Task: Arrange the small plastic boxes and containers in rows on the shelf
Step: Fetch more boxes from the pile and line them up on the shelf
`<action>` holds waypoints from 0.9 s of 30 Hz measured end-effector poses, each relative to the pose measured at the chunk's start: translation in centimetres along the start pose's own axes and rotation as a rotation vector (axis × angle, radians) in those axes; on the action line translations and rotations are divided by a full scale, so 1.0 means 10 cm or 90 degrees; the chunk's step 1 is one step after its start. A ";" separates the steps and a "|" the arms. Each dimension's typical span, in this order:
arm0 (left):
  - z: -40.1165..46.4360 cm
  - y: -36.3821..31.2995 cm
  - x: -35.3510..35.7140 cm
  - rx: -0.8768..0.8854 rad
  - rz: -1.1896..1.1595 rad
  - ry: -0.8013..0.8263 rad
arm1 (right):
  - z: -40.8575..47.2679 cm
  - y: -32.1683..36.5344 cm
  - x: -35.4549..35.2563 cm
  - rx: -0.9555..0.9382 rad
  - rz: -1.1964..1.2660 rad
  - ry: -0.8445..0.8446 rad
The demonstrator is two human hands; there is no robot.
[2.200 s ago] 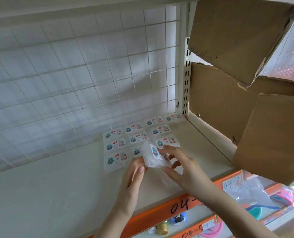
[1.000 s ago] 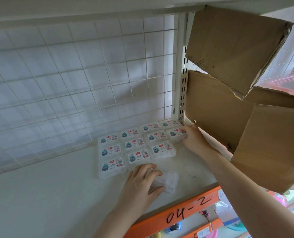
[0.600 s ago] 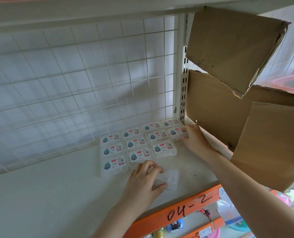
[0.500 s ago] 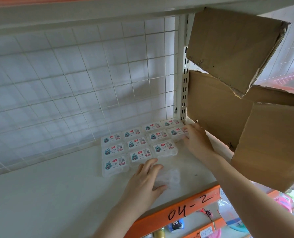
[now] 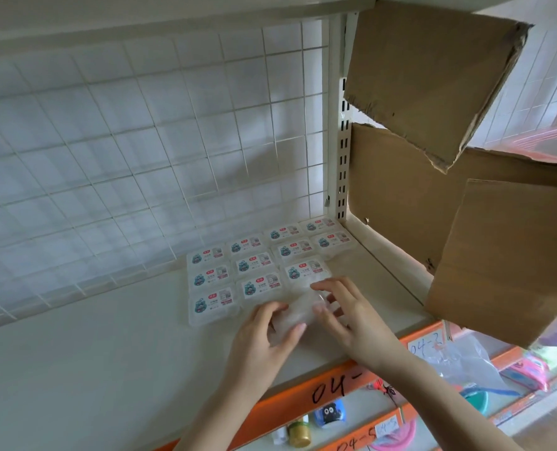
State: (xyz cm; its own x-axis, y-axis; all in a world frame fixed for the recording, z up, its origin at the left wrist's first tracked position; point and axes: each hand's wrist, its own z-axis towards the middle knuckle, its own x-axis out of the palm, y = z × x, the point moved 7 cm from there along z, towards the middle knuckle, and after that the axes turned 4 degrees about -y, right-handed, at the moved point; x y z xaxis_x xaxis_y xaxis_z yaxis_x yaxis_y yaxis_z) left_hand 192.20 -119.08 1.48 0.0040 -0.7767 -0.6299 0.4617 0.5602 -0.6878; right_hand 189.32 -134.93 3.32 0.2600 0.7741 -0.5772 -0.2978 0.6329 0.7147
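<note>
Several small clear plastic boxes (image 5: pixel 261 265) with blue-and-red labels lie flat in three rows at the back right of the white shelf (image 5: pixel 108 353). In front of them, near the shelf's front edge, both hands hold one more clear box (image 5: pixel 298 309) just above the shelf. My left hand (image 5: pixel 264 340) grips its near left side with curled fingers. My right hand (image 5: pixel 345 312) pinches its right end with fingertips. That box's label is not visible.
A white wire grid (image 5: pixel 140 151) backs the shelf. An open cardboard carton (image 5: pixel 465 196) with raised flaps stands to the right, beyond the upright post. The orange shelf edge (image 5: pixel 303 398) carries handwritten tags; lower shelves hold small toys and bags.
My right hand left the back right boxes and came forward to the loose box. My left hand, which was pressing that box on the shelf, now lifts it together with the right.
</note>
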 end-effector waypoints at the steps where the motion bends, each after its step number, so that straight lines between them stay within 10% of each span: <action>1: 0.00 0.01 -0.01 -0.011 -0.030 -0.003 | 0.00 0.00 0.01 0.010 0.006 0.014; 8: 0.01 0.01 -0.02 -0.243 -0.354 0.002 | 0.04 -0.07 0.01 0.086 0.056 0.018; 17: -0.06 -0.07 0.14 -0.232 -0.468 0.158 | 0.00 -0.01 -0.08 0.063 0.172 -0.016; 27: -0.07 -0.06 0.09 -0.244 -0.629 0.128 | -0.05 0.04 0.12 0.004 -0.086 0.123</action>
State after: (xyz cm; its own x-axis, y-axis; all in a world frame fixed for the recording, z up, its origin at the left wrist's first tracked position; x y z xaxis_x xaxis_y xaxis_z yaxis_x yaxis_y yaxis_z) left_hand 191.30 -119.88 1.10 -0.3800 -0.8927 0.2421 -0.1284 -0.2083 -0.9696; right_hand 189.02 -133.75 2.73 0.1158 0.6703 -0.7330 -0.2664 0.7318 0.6272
